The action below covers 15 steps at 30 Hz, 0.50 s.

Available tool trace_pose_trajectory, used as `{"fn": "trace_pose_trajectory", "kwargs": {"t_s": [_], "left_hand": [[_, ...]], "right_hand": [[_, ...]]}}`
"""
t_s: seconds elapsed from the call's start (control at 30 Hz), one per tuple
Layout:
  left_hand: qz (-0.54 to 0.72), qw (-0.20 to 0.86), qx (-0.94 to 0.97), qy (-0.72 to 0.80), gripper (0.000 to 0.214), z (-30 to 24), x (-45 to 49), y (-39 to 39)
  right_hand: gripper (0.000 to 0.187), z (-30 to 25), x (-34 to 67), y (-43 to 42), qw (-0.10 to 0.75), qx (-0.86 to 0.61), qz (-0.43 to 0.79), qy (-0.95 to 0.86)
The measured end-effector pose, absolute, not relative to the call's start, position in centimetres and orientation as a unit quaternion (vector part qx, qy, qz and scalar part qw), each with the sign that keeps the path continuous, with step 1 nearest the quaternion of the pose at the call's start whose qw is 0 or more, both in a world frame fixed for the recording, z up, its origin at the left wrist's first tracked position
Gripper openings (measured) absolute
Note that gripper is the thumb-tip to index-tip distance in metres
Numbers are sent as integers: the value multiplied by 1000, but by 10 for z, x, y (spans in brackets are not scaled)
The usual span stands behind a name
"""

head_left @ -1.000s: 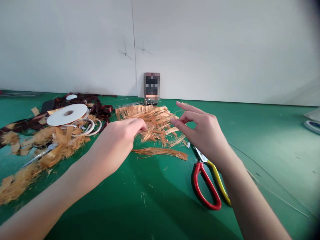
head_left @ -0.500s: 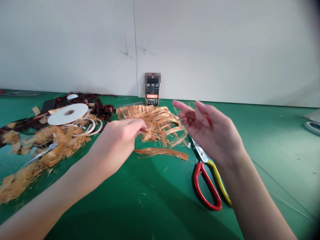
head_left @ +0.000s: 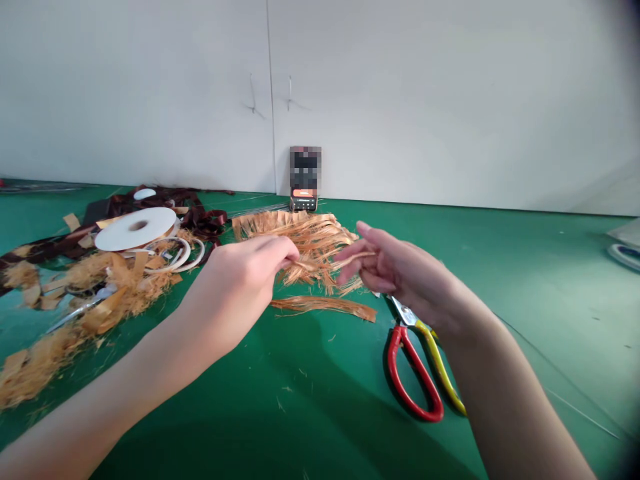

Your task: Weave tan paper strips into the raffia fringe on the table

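My left hand (head_left: 245, 283) pinches one end of a tan frayed ribbon strip (head_left: 310, 264), which stretches rightward. My right hand (head_left: 400, 273) is at the strip's loose strands, its thumb raised and its fingers apart; the strands reach across these fingers. Behind both hands lies a pile of fringed tan ribbon pieces (head_left: 295, 225). A single darker frayed strip (head_left: 325, 305) rests on the green table just in front of the pile. Scissors with one red and one yellow handle (head_left: 417, 380) lie below my right hand, their blade tips hidden behind it.
To the left, a white ribbon spool (head_left: 135, 229) sits among tangled dark brown ribbon (head_left: 200, 210) and fluffy tan scraps (head_left: 75, 337). A phone (head_left: 305, 179) leans upright against the white wall panel (head_left: 425, 100). Thin wire (head_left: 580, 410) lies at the right.
My right hand has moved down and left to the loose end of the strip. My left hand has shifted slightly right, still pinching the strip.
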<state>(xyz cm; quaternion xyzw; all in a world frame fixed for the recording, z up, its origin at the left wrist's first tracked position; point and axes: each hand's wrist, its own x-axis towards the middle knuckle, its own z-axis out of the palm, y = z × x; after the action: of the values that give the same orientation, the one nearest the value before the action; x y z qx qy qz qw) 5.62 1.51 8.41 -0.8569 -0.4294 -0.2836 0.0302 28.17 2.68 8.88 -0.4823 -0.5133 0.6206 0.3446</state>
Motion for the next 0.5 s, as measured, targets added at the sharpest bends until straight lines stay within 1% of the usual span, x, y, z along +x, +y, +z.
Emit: {"fn": "trace_pose_trajectory", "kwargs": {"t_s": [0.1, 0.13, 0.17, 0.2, 0.23, 0.3, 0.37, 0.4, 0.43, 0.5], "left_hand": [[-278, 17, -864, -420, 24, 83, 56, 14], [-273, 15, -865, -420, 24, 83, 56, 14], [-268, 15, -866, -421, 24, 82, 56, 15], [-262, 14, -866, -425, 24, 82, 55, 15], [-257, 14, -865, -429, 25, 81, 55, 16], [-248, 10, -865, -436, 26, 81, 55, 17], [-235, 5, -867, -440, 26, 82, 55, 18], [-230, 3, -868, -440, 27, 82, 55, 18], [-226, 0, -870, -439, 27, 81, 56, 17], [-228, -8, -875, -427, 28, 81, 57, 17]], "right_hand": [[63, 89, 285, 28, 209, -448, 667, -557], [66, 90, 286, 28, 186, -426, 683, -563], [67, 91, 288, 29, 180, -404, 698, -563], [65, 93, 289, 29, 191, -386, 710, -557], [62, 95, 291, 29, 222, -372, 717, -546], [51, 99, 294, 29, 327, -354, 708, -517], [36, 103, 297, 28, 433, -356, 668, -489], [33, 104, 297, 27, 472, -365, 642, -481], [34, 104, 297, 26, 500, -374, 615, -481], [47, 103, 295, 24, 526, -391, 554, -513]]}}
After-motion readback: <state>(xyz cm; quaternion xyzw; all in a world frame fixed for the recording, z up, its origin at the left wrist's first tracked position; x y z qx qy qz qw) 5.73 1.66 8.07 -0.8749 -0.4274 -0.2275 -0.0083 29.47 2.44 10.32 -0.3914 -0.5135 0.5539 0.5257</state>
